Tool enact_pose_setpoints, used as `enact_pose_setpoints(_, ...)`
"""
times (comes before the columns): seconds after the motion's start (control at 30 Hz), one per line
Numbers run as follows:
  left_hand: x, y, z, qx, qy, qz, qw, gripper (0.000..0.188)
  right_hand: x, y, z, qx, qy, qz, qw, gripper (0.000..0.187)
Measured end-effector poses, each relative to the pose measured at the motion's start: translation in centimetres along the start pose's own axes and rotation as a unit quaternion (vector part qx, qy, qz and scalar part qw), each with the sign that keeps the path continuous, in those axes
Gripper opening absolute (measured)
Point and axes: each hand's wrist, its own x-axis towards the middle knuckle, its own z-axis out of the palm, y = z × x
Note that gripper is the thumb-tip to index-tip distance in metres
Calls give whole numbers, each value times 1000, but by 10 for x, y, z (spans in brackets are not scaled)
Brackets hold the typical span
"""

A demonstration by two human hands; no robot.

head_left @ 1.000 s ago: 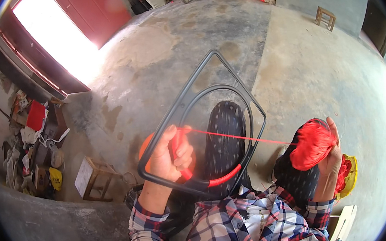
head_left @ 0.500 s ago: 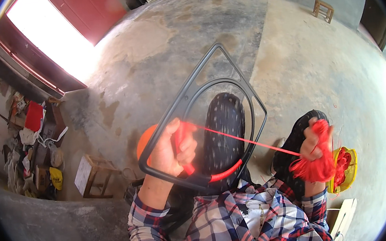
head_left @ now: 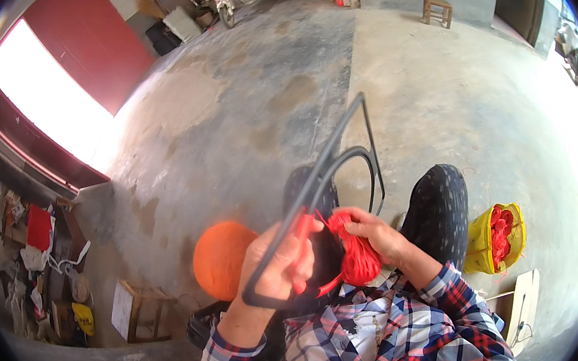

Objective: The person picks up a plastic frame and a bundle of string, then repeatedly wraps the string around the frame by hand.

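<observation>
- L hand (head_left: 276, 262), lower ctr of frame: fingers curled round lower L part of black frame (head_left: 320, 168); exact fingertip contact blurred, can't tell.
- Blk frame: tilted, long bar running lower L to upper R, inner loop on its R side.
- R hand (head_left: 374, 235), just R of L hand: thumb & fingers pinching upper end of red cord hank (head_left: 361, 262).
- Hank: lower ctr, betw. hands, below R fingertips; long axis slants down to R. R hand nearer; L hand just beside, to L.
- Yellow container (head_left: 477, 246), lower R: more red cord (head_left: 501, 233) inside.
- Orange round item (head_left: 224, 260): L of L hand.
</observation>
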Motion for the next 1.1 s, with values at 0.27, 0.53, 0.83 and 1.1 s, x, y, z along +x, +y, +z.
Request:
enact_pose_setpoints(0.27, 5, -16, 33, -161, -153, -118, 968, 60, 15, -84, 60, 170, -230, -145, 947, 38)
enact_pose_setpoints(0.53, 9, -9, 52, 54, -18, -80, 995, 94, 17, -95, 61, -55, -331, -171, 926, 20)
enact_pose_setpoints(0.83, 15, -25, 51, 335, -29, 164, 928, 66, 17, -110, 78, -189, -451, -364, 793, 16)
enact_pose_setpoints(1.1, 26, -22, 28, -53, 67, 34, 996, 30, 4, -53, 19, -64, -60, -153, 984, 34)
